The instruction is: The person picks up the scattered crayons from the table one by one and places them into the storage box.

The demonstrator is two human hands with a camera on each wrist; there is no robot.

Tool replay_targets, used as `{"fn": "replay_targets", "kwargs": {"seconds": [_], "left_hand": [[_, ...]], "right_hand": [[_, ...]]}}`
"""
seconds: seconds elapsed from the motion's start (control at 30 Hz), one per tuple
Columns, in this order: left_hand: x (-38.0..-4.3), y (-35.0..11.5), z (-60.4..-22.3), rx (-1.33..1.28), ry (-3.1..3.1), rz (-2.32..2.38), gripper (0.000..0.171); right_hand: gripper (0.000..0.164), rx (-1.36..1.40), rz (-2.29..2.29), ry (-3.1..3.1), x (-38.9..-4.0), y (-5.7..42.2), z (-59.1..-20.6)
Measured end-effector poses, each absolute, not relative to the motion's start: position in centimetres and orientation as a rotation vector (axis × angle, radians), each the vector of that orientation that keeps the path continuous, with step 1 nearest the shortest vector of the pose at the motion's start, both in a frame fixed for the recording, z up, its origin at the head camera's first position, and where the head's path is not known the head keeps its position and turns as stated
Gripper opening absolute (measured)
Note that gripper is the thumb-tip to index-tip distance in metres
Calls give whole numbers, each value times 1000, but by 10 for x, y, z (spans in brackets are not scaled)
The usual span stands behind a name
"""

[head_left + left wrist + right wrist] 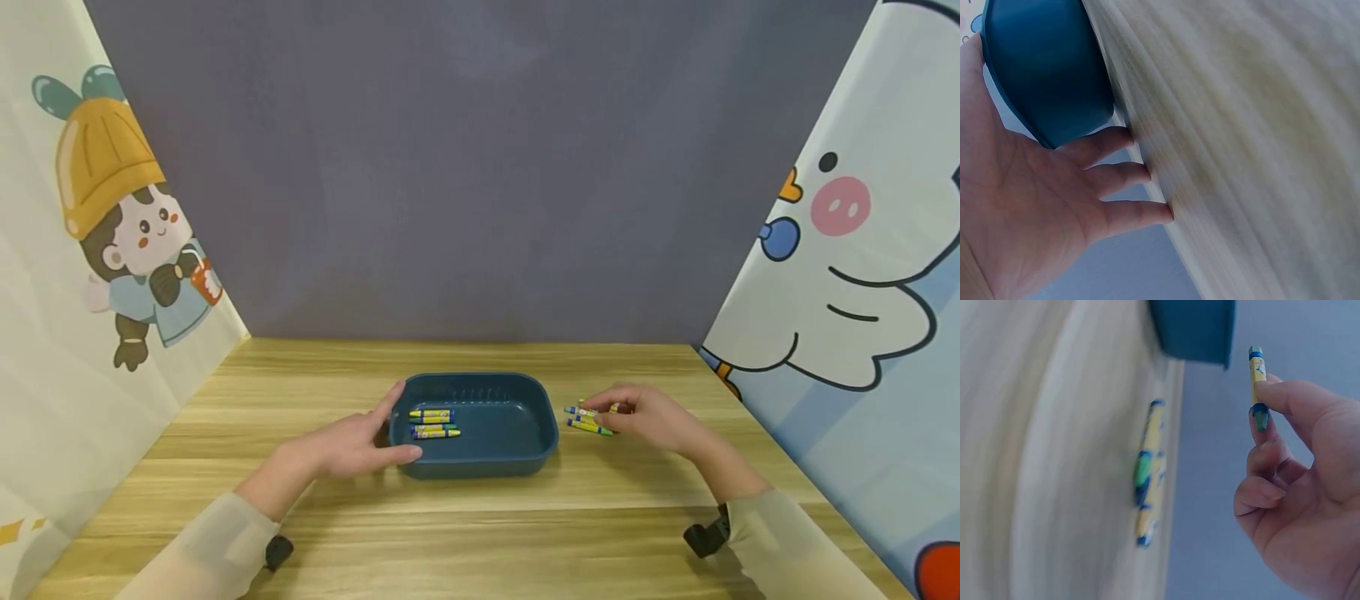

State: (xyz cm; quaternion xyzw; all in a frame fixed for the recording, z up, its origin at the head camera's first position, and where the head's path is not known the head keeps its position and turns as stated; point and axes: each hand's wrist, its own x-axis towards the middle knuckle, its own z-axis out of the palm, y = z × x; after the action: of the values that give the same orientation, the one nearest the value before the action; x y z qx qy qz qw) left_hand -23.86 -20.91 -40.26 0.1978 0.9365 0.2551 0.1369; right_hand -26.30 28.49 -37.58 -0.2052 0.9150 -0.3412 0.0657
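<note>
- At the left end, the dark blue tray (480, 468) is touched by the left hand (352, 442), fingers spread; light steadying is probably enough, so that the rim is not pressed down.
- Inside, towards the left, four crayons (433, 420) are laid side by side, their yellow wrappers banded in blue.
- Right of the tray, loose crayons (589, 427) are spread on the worktop (480, 533); these are best left unbrushed by knuckles.
- There, one green-tipped crayon (1258, 378), yellow-wrapped and blue-banded, is pinched between thumb and finger by the right hand (645, 417); it should be gripped gently mid-barrel.
</note>
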Motion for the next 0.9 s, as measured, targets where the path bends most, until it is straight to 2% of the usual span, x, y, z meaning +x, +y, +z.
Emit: {"fn": "replay_targets", "kwargs": {"seconds": [0.37, 0.7, 0.9], "left_hand": [[-240, -209, -403, 579, 2704, 746, 120], [-240, -210, -405, 573, 2703, 753, 119], [-240, -210, -404, 573, 2697, 759, 120]], "right_hand": [[29, -743, -1022, 2732, -264, 240, -356], [27, -898, -1062, 2620, -276, 182, -357], [27, -892, -1054, 2558, -275, 143, -367]]}}
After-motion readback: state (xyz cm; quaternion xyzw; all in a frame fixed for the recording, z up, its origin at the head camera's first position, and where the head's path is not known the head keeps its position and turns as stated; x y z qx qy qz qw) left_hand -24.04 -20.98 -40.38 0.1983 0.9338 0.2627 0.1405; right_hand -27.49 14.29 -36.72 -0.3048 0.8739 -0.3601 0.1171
